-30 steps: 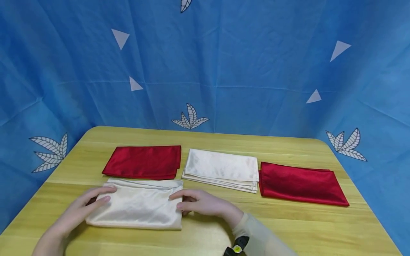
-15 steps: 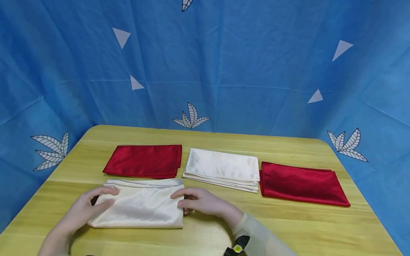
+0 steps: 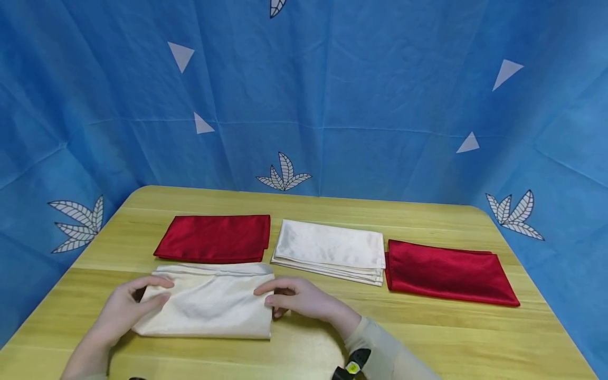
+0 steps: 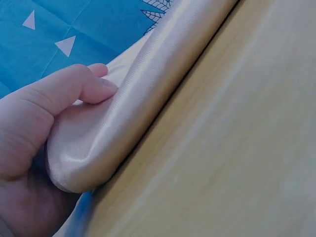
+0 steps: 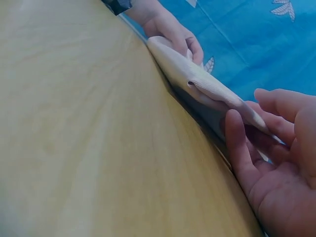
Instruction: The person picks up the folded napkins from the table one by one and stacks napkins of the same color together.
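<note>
A folded white satin cloth (image 3: 214, 309) lies at the front left of the table, its upper face wrinkled near the left end. My left hand (image 3: 116, 316) grips that end, thumb and index finger on top; the left wrist view shows the rounded fold of cloth (image 4: 143, 84) between thumb and palm, other fingers mostly hidden. At the opposite end my right hand (image 3: 304, 301) holds the cloth's edge, thumb and index fingertip on top. In the right wrist view, several fingers of the right hand (image 5: 281, 182) reach round the layered edge.
Behind the worked cloth lies a folded red cloth (image 3: 214, 239). To its right are a folded white cloth stack (image 3: 330, 245) and another folded red cloth (image 3: 448, 272). They lie on a wooden table (image 3: 427, 338), backed by a blue curtain (image 3: 380, 95).
My left hand has shifted slightly right, and the cloth's left part has become more wrinkled. My right hand has barely moved; the other cloths lie as before.
</note>
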`<state>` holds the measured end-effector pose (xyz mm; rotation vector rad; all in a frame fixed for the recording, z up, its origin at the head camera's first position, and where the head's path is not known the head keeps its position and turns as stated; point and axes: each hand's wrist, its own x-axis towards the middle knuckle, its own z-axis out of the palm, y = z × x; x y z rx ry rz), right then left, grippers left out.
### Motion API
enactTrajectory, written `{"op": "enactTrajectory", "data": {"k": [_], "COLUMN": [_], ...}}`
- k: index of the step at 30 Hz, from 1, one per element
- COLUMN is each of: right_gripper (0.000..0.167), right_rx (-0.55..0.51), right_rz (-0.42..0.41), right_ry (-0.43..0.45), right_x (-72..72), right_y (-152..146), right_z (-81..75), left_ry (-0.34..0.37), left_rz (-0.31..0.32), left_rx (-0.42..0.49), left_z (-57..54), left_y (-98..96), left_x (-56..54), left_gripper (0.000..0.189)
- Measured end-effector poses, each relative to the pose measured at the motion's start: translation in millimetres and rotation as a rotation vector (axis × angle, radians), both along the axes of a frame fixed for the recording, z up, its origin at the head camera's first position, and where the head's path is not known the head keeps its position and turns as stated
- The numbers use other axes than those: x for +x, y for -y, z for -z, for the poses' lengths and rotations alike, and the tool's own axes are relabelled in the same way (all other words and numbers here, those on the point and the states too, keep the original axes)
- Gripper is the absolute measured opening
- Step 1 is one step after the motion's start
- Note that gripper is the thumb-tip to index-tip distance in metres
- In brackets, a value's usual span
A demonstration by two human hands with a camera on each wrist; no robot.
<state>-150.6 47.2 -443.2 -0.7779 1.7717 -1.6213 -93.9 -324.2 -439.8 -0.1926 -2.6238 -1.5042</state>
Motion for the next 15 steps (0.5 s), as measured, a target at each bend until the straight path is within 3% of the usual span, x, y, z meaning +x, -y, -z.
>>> {"op": "enactTrajectory", "data": {"k": [3,7,15], "right_gripper": [0.026,0.023,0.019], "right_rx": [-0.008,0.009,-0.026], "right_rz": [0.029,0.102,0.246], "right_ry": [-0.019,-0.119,-0.286], "right_x": [-0.3,-2.1,-4.2], "right_y": [0,-3,-15], "right_z": [0.9,2.2,0.4], "left_ry": [-0.03,-0.053,-0.063], "left_rz": [-0.005,0.004,-0.021], "left_rx": [0.056,0.116,0.162], "left_z": [2.3,4.8,9.4], "left_y": [-2.6,-9.3,-28.7], "left_x": [-0.6,-2.7,-11.0], "left_gripper": [0.019,0.019,0.02]}}
